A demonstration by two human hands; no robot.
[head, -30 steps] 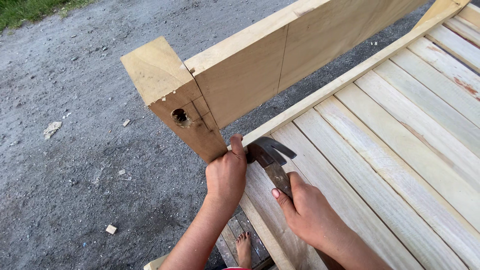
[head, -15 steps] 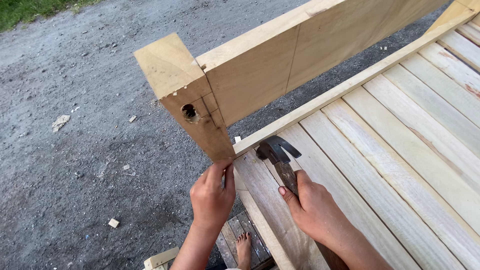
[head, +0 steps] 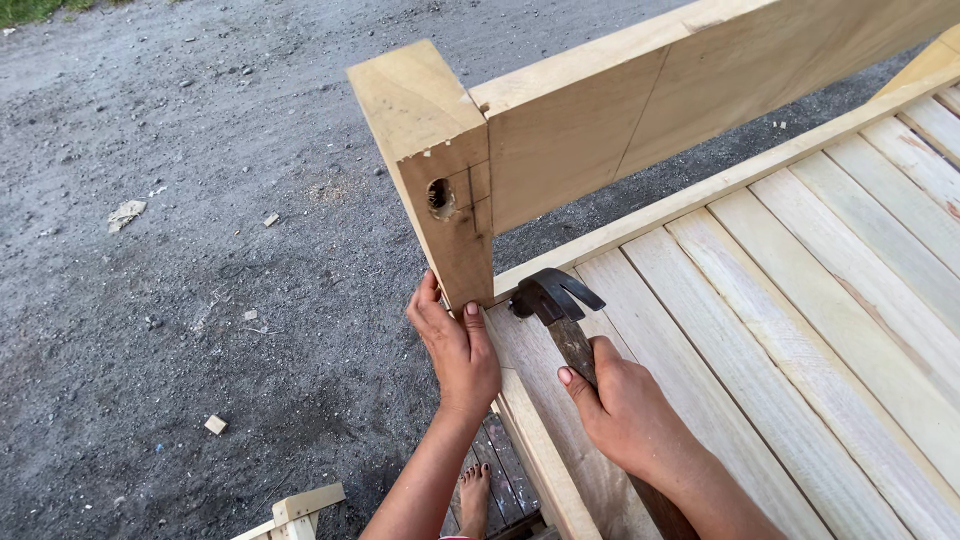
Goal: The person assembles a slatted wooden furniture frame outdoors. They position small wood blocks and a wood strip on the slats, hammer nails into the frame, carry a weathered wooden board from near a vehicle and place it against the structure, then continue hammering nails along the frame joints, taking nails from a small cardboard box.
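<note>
Grey gravel ground (scattered wood chips) with grass at the corner
</note>
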